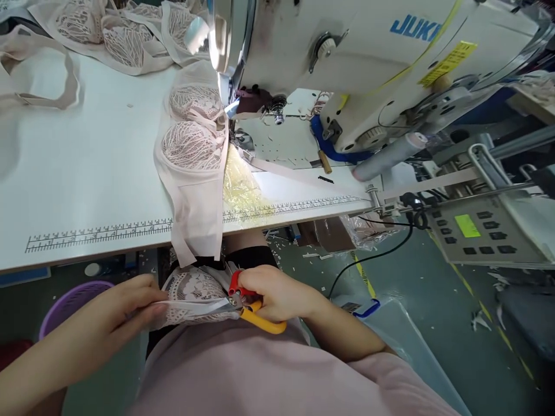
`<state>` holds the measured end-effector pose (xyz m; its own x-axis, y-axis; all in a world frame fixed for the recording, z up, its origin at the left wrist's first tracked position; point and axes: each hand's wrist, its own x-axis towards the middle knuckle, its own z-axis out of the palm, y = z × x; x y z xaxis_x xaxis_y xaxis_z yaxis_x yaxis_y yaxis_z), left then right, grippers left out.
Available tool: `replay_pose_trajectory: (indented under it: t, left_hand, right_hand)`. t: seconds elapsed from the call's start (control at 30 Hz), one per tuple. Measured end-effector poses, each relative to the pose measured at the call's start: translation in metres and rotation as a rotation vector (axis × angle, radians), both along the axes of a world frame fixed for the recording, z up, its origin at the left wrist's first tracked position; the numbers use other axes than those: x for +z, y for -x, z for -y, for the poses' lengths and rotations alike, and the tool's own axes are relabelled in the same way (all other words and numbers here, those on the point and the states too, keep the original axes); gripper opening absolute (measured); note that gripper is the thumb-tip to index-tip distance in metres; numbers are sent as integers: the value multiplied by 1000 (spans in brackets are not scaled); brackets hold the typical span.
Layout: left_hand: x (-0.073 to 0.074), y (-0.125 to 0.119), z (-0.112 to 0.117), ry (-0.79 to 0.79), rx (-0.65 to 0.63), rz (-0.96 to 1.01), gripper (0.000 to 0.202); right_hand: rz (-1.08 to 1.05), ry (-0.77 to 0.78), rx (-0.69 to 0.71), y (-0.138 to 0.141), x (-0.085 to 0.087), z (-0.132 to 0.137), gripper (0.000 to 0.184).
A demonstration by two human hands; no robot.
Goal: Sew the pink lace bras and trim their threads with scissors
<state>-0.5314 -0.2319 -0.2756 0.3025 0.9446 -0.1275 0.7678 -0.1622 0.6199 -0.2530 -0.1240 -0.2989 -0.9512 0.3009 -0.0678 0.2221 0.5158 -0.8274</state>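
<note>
My right hand [271, 292] grips a pair of scissors [262, 323] with one red and one yellow handle, low in front of my body. The blades lie along the edge of a pale lace bra [195, 289] resting on my lap. At the left end of that edge, my left hand [134, 306] pinches the fabric between thumb and fingers and stretches it sideways. Above my hands, another pale pink bra [193, 144] lies on the table under the sewing machine's needle area, its band hanging over the front edge.
A white sewing machine [364, 46] takes up the upper right. Several more bras [125, 40] lie at the back left. A printed ruler [99, 233] runs along the table's front edge. At right is a control box [489, 231]; below left, a purple basket [71, 300].
</note>
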Motion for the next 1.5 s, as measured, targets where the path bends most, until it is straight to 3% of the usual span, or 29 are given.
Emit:
replay_pose_trajectory:
  t: [0.1, 0.3, 0.47, 0.57, 0.67, 0.83, 0.97, 1.13, 1.27, 1.43, 1.5]
  left_hand:
    - [4, 1, 0, 168, 47, 145, 29]
    - [11, -28, -4, 39, 288, 439, 17]
    - [14, -65, -17, -130, 349, 437, 16]
    - [14, -83, -28, -204, 299, 386, 16]
    - [14, -97, -40, -290, 179, 316, 18]
    - [13, -118, -54, -490, 27, 228, 23]
    - [13, -127, -60, -534, -51, 147, 29]
    - [12, -128, -62, -564, -72, 79, 29]
    - [13, -129, -63, -542, -62, 97, 31]
    - [18, -130, -59, -255, 39, 136, 31]
    - [14, -130, -55, -245, 116, 167, 26]
  right_hand:
    - [-4, 2, 2, -4, -1, 0, 26]
    - [-80, 12, -114, -13, -4, 5, 25]
    - [-9, 43, -229, -25, -15, 11, 34]
    - [58, 36, -279, -37, -20, 11, 37]
    - [80, 10, -312, -48, -15, 4, 42]
    - [-135, 28, -438, -54, 15, -12, 34]
    - [-333, 128, -388, -44, 36, -21, 22]
    - [-346, 182, -341, -30, 53, -27, 17]
    - [-334, 39, -314, -28, 58, -30, 14]
    - [-334, -200, -383, -28, 57, -26, 11]
    - [-410, -278, -406, -27, 56, -22, 9]
